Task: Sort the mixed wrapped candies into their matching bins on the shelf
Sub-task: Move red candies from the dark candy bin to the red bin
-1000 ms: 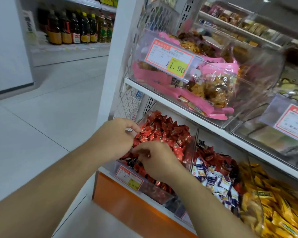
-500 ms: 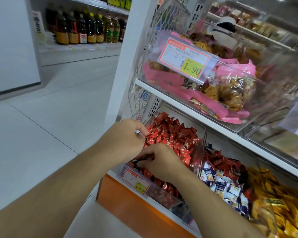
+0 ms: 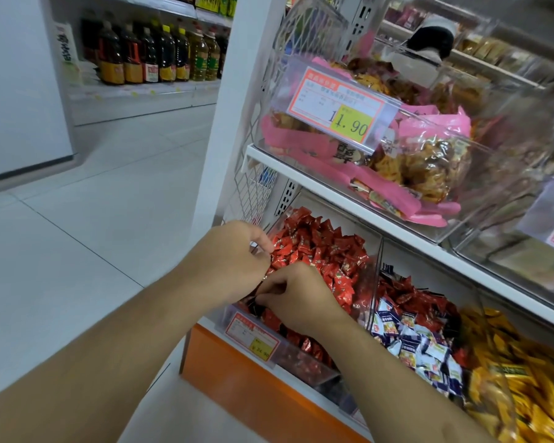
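A clear bin (image 3: 301, 356) on the lower shelf is heaped with red wrapped candies (image 3: 327, 251). My left hand (image 3: 227, 260) hovers over the bin's front left corner with fingers curled; what it holds is hidden. My right hand (image 3: 296, 294) reaches into the same bin and pinches a small dark wrapped candy (image 3: 256, 303) near the front edge. To the right, a second bin holds mixed red and white-and-blue candies (image 3: 410, 330). A third bin at far right holds yellow candies (image 3: 525, 372).
The white upper shelf (image 3: 349, 199) overhangs the bins and carries a clear bin of pink snack packs (image 3: 413, 161) with a 1.90 price tag. An orange shelf base (image 3: 253, 385) lies below. Bottles (image 3: 154, 55) line a far shelf across the tiled floor.
Both hands stay over the red candy bin. My right hand has dipped slightly toward the bin's front edge, and the view has shifted a little.
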A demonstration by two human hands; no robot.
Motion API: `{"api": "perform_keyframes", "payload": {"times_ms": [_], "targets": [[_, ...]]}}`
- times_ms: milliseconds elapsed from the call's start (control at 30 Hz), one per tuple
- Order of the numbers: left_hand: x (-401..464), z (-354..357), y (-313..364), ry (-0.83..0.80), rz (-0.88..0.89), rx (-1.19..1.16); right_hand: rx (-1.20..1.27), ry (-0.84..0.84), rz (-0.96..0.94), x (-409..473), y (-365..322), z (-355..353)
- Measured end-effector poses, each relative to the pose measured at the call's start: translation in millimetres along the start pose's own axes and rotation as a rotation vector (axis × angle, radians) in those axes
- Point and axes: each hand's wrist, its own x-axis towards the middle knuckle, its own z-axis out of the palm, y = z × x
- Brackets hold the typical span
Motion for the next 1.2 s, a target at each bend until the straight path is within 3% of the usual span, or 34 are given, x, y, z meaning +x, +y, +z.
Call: {"api": "perform_keyframes", "payload": {"times_ms": [200, 400, 500, 700, 833, 1000, 1200], "targets": [[-1, 1, -1, -0.023, 0.058, 0.032, 0.062, 0.075, 0.049, -18, -4, -32], [-4, 4, 4, -0.088, 0.330, 0.238, 0.360, 0.141, 0.088, -53, -16, -79], [-12, 11, 18, -0.147, 0.381, 0.179, 0.480, 0.173, 0.100, -74, -19, -90], [-22, 36, 41, -0.096, 0.394, 0.126, 0.546, 0.357, 0.157, -126, 2, -106], [-25, 60, 51, -0.093, 0.391, 0.087, 0.476, 0.559, 0.233, -169, 38, -126], [-34, 99, 80, -0.090, 0.477, 0.110, -0.081, 0.480, 0.345, -203, 87, -131], [-43, 139, 100, -0.147, 0.545, 0.316, -0.075, 0.534, 0.325, -209, 92, -132]]}}
